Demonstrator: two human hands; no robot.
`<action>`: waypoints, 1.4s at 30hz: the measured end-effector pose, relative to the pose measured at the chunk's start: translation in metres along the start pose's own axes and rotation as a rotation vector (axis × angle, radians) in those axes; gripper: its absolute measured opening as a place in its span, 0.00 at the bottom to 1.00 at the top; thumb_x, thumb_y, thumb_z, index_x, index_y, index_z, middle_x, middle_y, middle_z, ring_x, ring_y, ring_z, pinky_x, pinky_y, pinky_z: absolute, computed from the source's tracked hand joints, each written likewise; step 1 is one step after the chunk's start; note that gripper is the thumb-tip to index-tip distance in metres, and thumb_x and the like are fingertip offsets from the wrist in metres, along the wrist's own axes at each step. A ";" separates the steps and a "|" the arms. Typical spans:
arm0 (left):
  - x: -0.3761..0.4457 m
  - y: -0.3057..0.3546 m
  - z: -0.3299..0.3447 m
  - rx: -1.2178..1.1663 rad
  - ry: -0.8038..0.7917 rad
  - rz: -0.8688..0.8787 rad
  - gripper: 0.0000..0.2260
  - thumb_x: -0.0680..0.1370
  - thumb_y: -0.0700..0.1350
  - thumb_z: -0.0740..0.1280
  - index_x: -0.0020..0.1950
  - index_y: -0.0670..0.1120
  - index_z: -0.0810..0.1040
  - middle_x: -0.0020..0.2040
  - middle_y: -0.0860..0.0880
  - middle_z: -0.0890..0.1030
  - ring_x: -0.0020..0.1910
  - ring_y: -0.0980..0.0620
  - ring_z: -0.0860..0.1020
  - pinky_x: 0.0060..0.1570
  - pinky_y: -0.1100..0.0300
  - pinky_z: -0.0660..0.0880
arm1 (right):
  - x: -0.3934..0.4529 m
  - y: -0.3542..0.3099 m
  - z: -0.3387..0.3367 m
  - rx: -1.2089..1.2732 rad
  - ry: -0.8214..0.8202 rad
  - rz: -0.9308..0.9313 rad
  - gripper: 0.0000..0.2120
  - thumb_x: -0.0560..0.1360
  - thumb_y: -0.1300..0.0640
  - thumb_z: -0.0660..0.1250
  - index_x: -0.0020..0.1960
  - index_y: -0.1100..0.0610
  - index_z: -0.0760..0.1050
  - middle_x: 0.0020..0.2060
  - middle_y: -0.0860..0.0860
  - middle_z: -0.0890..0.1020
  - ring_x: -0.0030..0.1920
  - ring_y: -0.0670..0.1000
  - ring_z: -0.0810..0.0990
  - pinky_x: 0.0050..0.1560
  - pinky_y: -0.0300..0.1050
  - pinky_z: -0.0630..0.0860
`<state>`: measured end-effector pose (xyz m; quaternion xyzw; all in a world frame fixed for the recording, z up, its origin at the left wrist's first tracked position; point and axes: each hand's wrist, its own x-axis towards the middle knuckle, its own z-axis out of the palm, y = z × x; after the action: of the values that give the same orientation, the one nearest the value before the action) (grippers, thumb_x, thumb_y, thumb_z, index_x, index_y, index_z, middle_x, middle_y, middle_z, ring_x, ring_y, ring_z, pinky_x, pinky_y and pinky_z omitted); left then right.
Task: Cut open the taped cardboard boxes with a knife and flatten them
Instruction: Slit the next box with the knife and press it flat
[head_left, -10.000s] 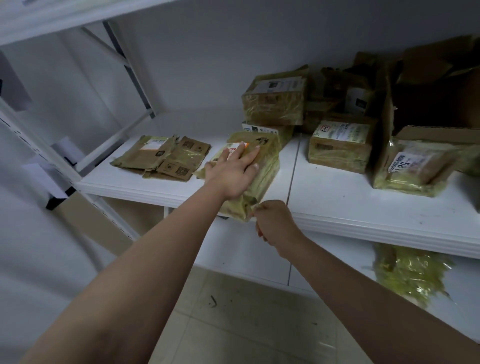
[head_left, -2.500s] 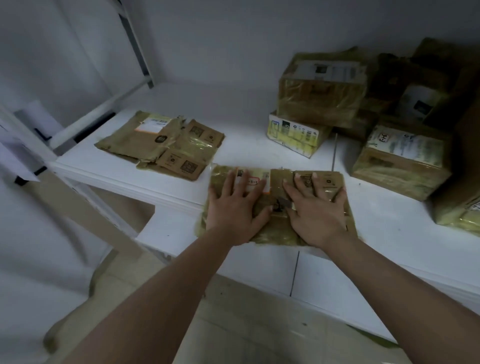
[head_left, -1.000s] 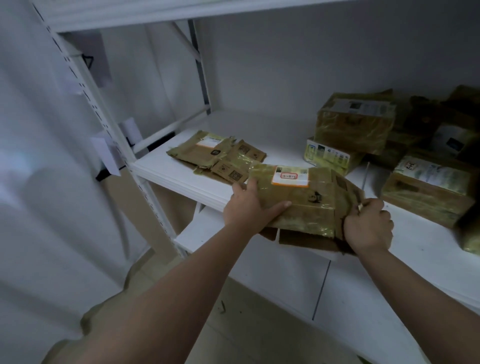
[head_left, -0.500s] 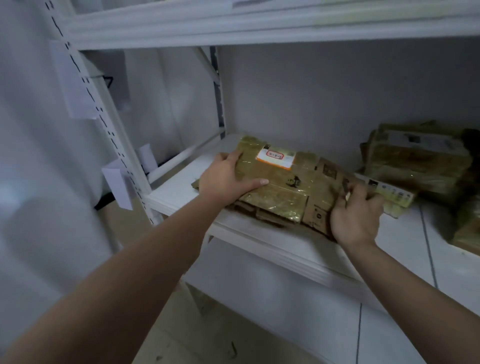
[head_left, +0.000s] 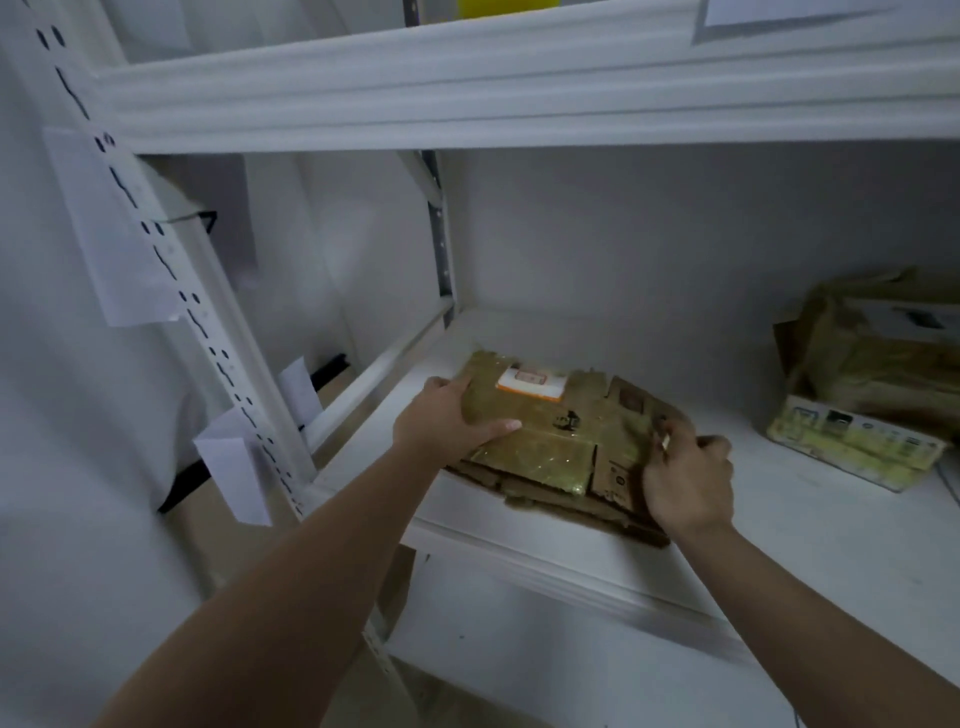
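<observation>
Both forearms reach in from below. Left hand lies on the left end of the flat box, thumb laid out over the taped top, fingers wrapped round the far-left edge: gripping it. Right hand is at the box's right end, fingers curled at the edge flap; something small and pale shows at the fingertips, maybe the knife, can't tell. Reads as a pinch on the flap, not certain

Box is already collapsed, lying on the white shelf near its front-left corner, on top of other flattened cardboard whose edges stick out underneath. White/orange label faces up

Step in hand, my read: stacking this flattened box onto the done pile. Cutting and flattening of this one look finished

Next move needs: let go with both hands, square the stack so nothing overhangs the shelf lip, then go right for an uncut one. Further right, well apart from the pile, a small printed box sits with a bigger taped box resting on it, both still full shape. Knife has to be in hand and its blade clear of the fingers before that reach
</observation>
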<state>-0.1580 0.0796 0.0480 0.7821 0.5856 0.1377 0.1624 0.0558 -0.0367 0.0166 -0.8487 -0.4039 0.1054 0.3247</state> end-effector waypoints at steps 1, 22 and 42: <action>0.002 -0.007 0.008 0.025 -0.033 -0.007 0.44 0.66 0.72 0.67 0.76 0.53 0.60 0.66 0.44 0.70 0.63 0.43 0.73 0.60 0.48 0.73 | 0.000 0.001 0.006 -0.058 -0.024 0.012 0.18 0.80 0.53 0.53 0.69 0.53 0.63 0.60 0.62 0.66 0.60 0.65 0.67 0.58 0.56 0.68; 0.007 -0.022 0.100 0.367 -0.056 0.297 0.33 0.76 0.70 0.45 0.77 0.61 0.39 0.79 0.49 0.38 0.77 0.43 0.36 0.73 0.40 0.41 | -0.002 0.011 0.054 -0.484 -0.217 -0.258 0.30 0.77 0.49 0.55 0.75 0.39 0.47 0.77 0.52 0.44 0.76 0.62 0.38 0.72 0.60 0.53; 0.011 0.008 0.067 0.313 -0.346 0.205 0.53 0.64 0.77 0.62 0.79 0.54 0.44 0.79 0.46 0.39 0.77 0.41 0.38 0.73 0.36 0.43 | -0.007 0.040 0.017 0.010 -0.329 -0.220 0.17 0.82 0.52 0.52 0.70 0.49 0.67 0.73 0.50 0.63 0.75 0.52 0.56 0.72 0.52 0.60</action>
<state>-0.1211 0.0818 -0.0093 0.8649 0.4809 -0.0751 0.1223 0.0687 -0.0522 -0.0228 -0.7692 -0.5414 0.2085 0.2678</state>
